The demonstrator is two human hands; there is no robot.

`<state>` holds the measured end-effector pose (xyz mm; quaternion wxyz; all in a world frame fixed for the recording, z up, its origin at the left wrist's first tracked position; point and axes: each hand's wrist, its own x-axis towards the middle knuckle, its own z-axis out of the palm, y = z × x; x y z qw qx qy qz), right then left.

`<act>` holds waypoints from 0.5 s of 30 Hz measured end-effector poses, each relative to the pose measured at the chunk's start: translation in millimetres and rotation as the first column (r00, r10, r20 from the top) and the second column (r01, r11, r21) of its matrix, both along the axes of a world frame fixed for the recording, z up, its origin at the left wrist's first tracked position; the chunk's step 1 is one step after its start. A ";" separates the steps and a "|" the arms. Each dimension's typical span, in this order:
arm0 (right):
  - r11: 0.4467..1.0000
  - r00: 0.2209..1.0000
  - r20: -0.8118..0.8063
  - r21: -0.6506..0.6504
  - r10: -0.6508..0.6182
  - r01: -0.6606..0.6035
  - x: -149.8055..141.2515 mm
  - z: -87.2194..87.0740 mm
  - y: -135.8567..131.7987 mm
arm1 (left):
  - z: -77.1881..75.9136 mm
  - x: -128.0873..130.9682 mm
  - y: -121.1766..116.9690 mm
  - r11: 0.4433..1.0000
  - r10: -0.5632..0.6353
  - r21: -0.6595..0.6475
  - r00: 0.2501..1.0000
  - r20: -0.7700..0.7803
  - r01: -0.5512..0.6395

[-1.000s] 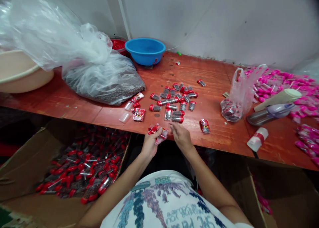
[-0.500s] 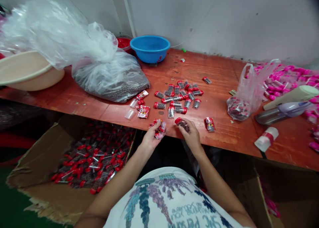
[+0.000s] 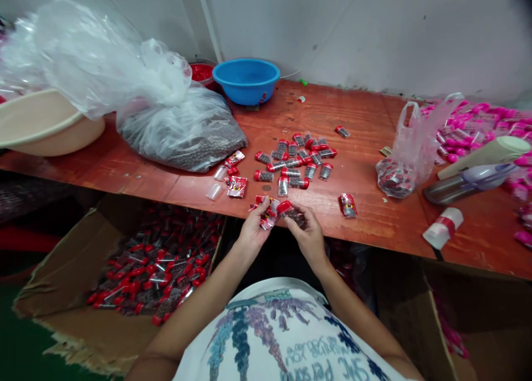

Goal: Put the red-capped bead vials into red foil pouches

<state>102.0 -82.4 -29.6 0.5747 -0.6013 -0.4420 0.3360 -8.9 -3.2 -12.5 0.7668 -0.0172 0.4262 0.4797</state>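
Note:
At the table's front edge, my left hand (image 3: 254, 227) is closed on several small red printed packets (image 3: 268, 214). Close beside it, my right hand (image 3: 310, 238) grips a small clear bottle (image 3: 291, 212) with a red cap and dark beads inside, the cap pointing toward the packets. Beyond my hands lies a loose group of similar red-capped bottles (image 3: 293, 163). One red packet (image 3: 236, 186) rests to the left near an empty clear tube (image 3: 214, 191). To the right sits a bottle in a red wrapper (image 3: 348, 205).
A bulging bag of dark beads (image 3: 187, 131), a cream basin (image 3: 45, 126) and a blue basin (image 3: 246, 81) stand at the back left. On the right are a plastic bag (image 3: 399, 173), a water bottle (image 3: 465, 186) and pink items (image 3: 477, 128). Below, a carton (image 3: 62, 259) holds many red-capped bottles.
My right hand has moved left with its bottle, bringing it up close to the packets in my left hand. The left hand has barely moved; the view has shifted slightly.

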 end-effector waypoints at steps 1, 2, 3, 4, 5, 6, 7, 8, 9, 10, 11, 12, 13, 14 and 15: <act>1.000 1.000 0.005 0.003 0.008 -0.008 -0.7 0.0 0.0 | -1.0 0.1 0.2 1.000 0.007 0.017 1.000 -0.001 -0.007; 1.000 1.000 0.004 0.003 0.008 -0.008 -1.7 0.0 0.1 | -2.0 0.5 0.0 0.999 0.014 0.040 1.000 -0.002 -0.014; 1.000 1.000 -0.007 0.000 0.003 -0.003 -3.0 0.0 0.4 | -2.7 1.0 -0.5 0.998 0.016 0.068 1.000 -0.005 -0.015; 1.000 1.000 -0.027 -0.006 -0.007 0.006 -4.3 -0.1 0.9 | -3.1 1.6 -1.4 0.995 0.013 0.100 1.000 -0.016 -0.011; 1.000 0.998 -0.057 -0.014 -0.018 0.017 -5.6 -0.2 1.4 | -3.1 2.1 -2.6 0.991 0.006 0.135 0.999 -0.033 -0.002; 0.999 0.996 -0.091 -0.022 -0.025 0.024 -6.8 -0.4 1.9 | -2.8 2.6 -3.9 0.986 -0.001 0.168 0.998 -0.056 0.010; 0.999 0.992 -0.124 -0.028 -0.029 0.025 -7.7 -0.6 2.3 | -2.2 3.0 -5.3 0.981 -0.004 0.194 0.997 -0.083 0.020; 0.999 0.989 -0.148 -0.032 -0.023 0.019 -8.5 -0.9 2.4 | -1.3 3.1 -6.6 0.976 -0.003 0.216 0.994 -0.107 0.026; 0.999 0.987 -0.158 -0.032 -0.012 0.007 -9.0 -1.3 2.2 | -0.4 3.1 -7.7 0.972 0.002 0.233 0.992 -0.125 0.027; 1.000 0.989 -0.151 -0.026 0.003 -0.007 -9.5 -1.9 1.8 | 0.7 2.9 -8.6 0.969 0.014 0.246 0.990 -0.138 0.021; 1.000 0.991 -0.131 -0.014 0.019 -0.021 -9.8 -2.5 1.3 | 1.7 2.6 -9.4 0.966 0.028 0.257 0.989 -0.148 0.012; 0.999 0.994 -0.105 -0.001 0.032 -0.033 -10.0 -3.3 0.8 | 2.8 2.2 -10.1 0.963 0.038 0.269 0.987 -0.157 0.006; 0.999 0.996 -0.083 0.011 0.041 -0.040 -10.2 -4.3 0.4 | 3.7 1.8 -11.0 0.958 0.043 0.286 0.986 -0.164 0.005; 0.999 0.996 -0.074 0.019 0.043 -0.041 -10.2 -5.3 0.2 | 4.4 1.4 -12.0 0.951 0.039 0.308 0.985 -0.169 0.016; 0.999 0.996 -0.084 0.022 0.035 -0.033 -10.2 -6.4 0.2 | 5.0 0.9 -13.3 0.942 0.021 0.334 0.984 -0.178 0.040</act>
